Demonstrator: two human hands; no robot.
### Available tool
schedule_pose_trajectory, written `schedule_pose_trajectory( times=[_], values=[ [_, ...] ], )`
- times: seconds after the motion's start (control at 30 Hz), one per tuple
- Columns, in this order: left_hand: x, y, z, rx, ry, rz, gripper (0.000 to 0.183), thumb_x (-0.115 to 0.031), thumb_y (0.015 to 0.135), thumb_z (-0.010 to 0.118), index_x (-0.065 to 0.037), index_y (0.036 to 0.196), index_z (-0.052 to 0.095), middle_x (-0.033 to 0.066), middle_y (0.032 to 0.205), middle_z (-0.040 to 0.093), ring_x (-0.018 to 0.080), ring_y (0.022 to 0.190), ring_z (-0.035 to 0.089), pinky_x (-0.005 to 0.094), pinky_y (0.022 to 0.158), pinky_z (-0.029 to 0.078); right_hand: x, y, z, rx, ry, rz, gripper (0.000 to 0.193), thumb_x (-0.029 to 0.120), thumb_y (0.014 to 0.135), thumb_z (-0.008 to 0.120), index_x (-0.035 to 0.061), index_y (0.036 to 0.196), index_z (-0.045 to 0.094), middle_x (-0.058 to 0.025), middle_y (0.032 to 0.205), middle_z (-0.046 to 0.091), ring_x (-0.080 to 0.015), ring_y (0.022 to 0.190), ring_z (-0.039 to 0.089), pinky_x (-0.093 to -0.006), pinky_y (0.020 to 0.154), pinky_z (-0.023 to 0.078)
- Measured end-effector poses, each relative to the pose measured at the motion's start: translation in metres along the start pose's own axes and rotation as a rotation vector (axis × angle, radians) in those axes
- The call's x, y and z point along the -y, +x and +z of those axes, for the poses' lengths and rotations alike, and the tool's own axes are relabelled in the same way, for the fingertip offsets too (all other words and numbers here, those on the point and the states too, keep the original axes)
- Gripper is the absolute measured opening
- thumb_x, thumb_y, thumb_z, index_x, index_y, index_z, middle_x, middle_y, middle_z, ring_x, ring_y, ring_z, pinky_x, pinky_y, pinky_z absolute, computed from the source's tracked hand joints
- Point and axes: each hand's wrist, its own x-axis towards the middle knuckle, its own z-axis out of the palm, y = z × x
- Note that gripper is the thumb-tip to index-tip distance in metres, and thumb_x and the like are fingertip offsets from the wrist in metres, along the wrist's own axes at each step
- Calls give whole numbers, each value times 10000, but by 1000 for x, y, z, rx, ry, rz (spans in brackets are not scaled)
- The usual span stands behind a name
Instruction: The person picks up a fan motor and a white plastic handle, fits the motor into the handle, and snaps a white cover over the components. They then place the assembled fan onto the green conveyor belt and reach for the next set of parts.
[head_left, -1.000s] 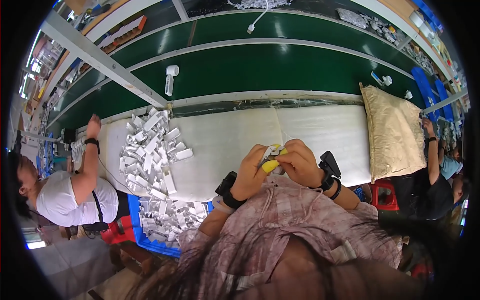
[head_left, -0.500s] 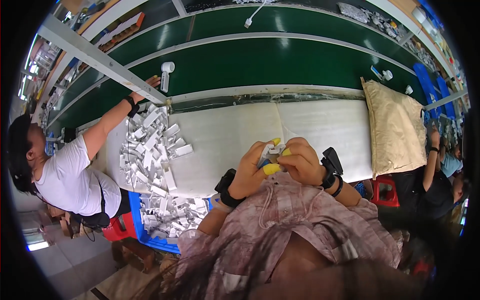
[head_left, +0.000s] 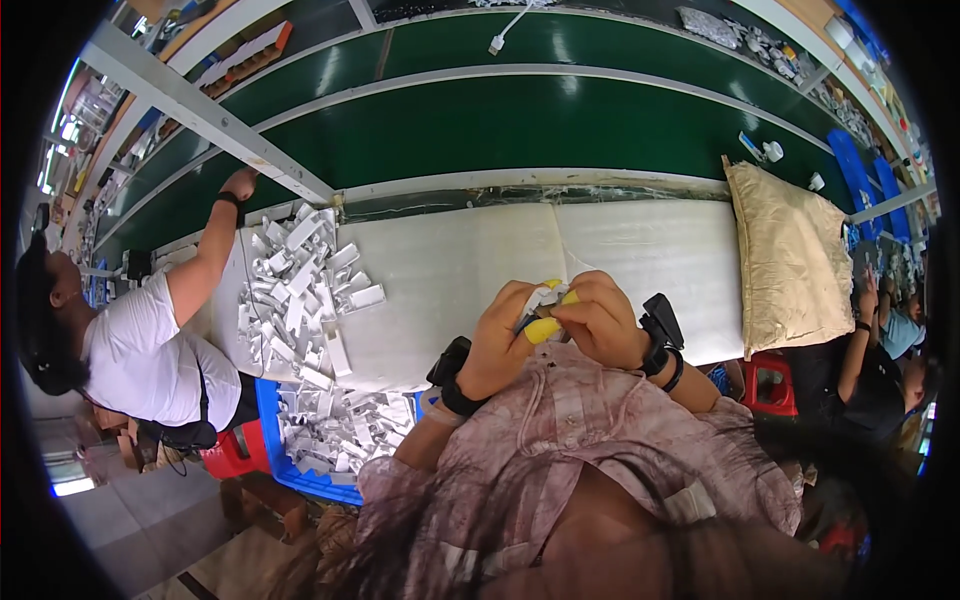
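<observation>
Close in front of my chest, my left hand and my right hand meet over a small white plastic part. Both are closed on it, fingertips pinching from either side. Yellow covers wrap several of my fingertips. Most of the part is hidden by the fingers, so its exact kind does not show. To the left, a heap of white plastic casings lies on the pale tabletop. More white casings fill a blue crate below the table's edge.
Beyond the table runs a green conveyor belt, with a small white device at its right. A tan sack stands on the table's right end. A co-worker sits at left beside a slanted metal post; another person is far right.
The co-worker on the left has drawn an arm back leftward, and the white handheld device near that hand is gone from the belt. My hands have barely shifted, still holding the white part.
</observation>
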Motion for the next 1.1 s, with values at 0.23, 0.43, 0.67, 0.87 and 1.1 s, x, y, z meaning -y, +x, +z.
schedule_pose_trajectory(
  times=[0.23, 0.43, 0.67, 0.87, 1.1],
  values=[
    [4, -1, 2, 37, -5, 65, 257, -64, 915, 536, 32, 1153, 531, 54, 986, 487, 78, 639, 527, 203, 511, 422, 2, 0, -1, 18, 0, 15, 255, -44, 690, 715, 24, 914, 612, -107, 851, 571, -291, 793, 563, -359, 687, 475],
    [2, -1, 2, 40, 12, 89, 231, -75, 923, 519, 33, 1126, 541, 60, 993, 486, 82, 626, 525, 207, 512, 424, 0, 2, -5, 48, 15, -15, 264, -41, 675, 729, 25, 904, 617, -109, 860, 556, -298, 796, 564, -366, 677, 479],
    [0, -5, 1, 23, -20, 54, 214, -92, 938, 490, 36, 1098, 552, 68, 993, 488, 81, 614, 522, 206, 503, 424, 0, 2, 0, 52, 36, -10, 265, -45, 671, 729, 23, 900, 613, -109, 834, 554, -296, 781, 563, -363, 674, 477],
    [3, -9, 2, -82, 39, 55, 199, -89, 951, 444, 39, 1058, 552, 60, 880, 494, 81, 583, 514, 214, 474, 417, 5, 6, 12, 41, -19, 31, 263, -2, 657, 731, 35, 890, 614, -94, 803, 538, -280, 738, 539, -359, 623, 447],
    [28, -33, -6, -268, -397, -176, 275, -220, 996, 384, -6, 1103, 518, 70, 762, 532, 104, 573, 528, 235, 470, 431, -12, 18, 37, 408, 151, 223, 275, 76, 709, 727, 49, 955, 605, -123, 881, 549, -292, 808, 549, -345, 709, 457]
  ],
)
